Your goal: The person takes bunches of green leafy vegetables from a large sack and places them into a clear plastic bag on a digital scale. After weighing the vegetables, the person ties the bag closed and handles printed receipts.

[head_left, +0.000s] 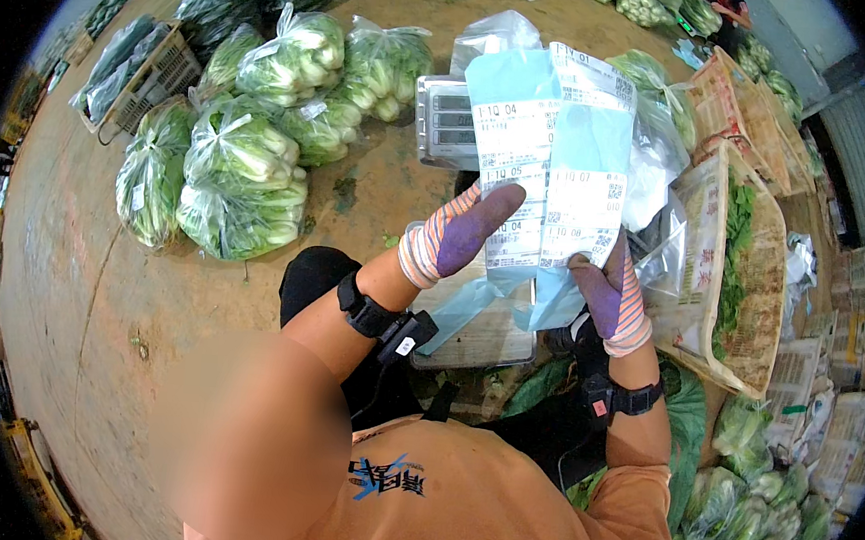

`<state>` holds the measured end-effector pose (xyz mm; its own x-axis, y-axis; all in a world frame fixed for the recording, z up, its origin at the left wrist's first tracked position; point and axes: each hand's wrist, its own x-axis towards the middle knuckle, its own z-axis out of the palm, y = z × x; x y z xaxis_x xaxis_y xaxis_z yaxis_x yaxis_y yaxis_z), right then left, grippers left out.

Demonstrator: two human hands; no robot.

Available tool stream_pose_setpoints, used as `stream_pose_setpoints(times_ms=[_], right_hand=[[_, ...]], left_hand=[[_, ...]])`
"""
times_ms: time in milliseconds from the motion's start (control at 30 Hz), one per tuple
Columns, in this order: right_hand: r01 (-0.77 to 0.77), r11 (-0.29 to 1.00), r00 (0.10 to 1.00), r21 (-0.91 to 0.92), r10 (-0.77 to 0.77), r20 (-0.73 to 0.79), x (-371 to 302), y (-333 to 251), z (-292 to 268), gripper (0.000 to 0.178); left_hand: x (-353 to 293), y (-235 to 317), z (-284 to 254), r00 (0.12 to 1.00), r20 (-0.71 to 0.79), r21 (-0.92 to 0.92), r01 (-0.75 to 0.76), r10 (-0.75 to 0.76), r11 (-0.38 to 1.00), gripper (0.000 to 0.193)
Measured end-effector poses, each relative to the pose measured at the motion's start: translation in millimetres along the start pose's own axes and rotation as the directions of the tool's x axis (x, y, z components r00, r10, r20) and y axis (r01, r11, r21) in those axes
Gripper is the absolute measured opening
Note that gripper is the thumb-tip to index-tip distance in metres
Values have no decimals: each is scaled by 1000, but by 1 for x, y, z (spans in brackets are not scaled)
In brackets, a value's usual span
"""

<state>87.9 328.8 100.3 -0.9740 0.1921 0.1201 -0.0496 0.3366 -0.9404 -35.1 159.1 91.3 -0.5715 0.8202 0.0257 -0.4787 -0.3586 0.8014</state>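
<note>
Two light-blue backing strips with white printed labels are spread in front of me. My left hand [470, 235], in a striped glove with purple palm and fingers, pinches the left label strip [511, 155] at its edge, thumb on top. My right hand [610, 290], gloved alike, grips the lower end of the right label strip [590, 141], which overlaps the left one. A loose blue tail [461, 322] of backing hangs below. Under the strips is a weighing scale, its display [445, 120] behind them and its platform [482, 344] below; the strips hide part of it.
Clear bags of leafy greens [246, 147] stand in a cluster at the left. A crate [166, 71] sits beyond them. To the right are a pale basket [698, 279] with loose greens and clear plastic bags [656, 155]. More bagged greens [751, 513] lie at the lower right.
</note>
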Motion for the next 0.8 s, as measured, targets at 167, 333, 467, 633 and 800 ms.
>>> stream_pose_setpoints(times_ms=[167,333,467,633,800], right_hand=[[33,997,999,68,-33,-2,1,-5,1,54],[26,1000,1000,8,-26,15,1,-4,1,54],[2,988,1000,153,-3,3,2,-11,9,50],[-43,989,999,144,41,19,2,-5,9,54],[34,994,999,105,-33,-9,2,4,9,54]], left_hand=[[-2,3,0,996,78,36,44,-47,998,40],[-3,0,3,992,118,109,33,-46,993,40],[-6,5,7,980,194,119,11,-34,993,42],[-6,1,9,983,180,77,6,-20,997,45],[-4,4,10,977,207,102,36,-56,994,47]])
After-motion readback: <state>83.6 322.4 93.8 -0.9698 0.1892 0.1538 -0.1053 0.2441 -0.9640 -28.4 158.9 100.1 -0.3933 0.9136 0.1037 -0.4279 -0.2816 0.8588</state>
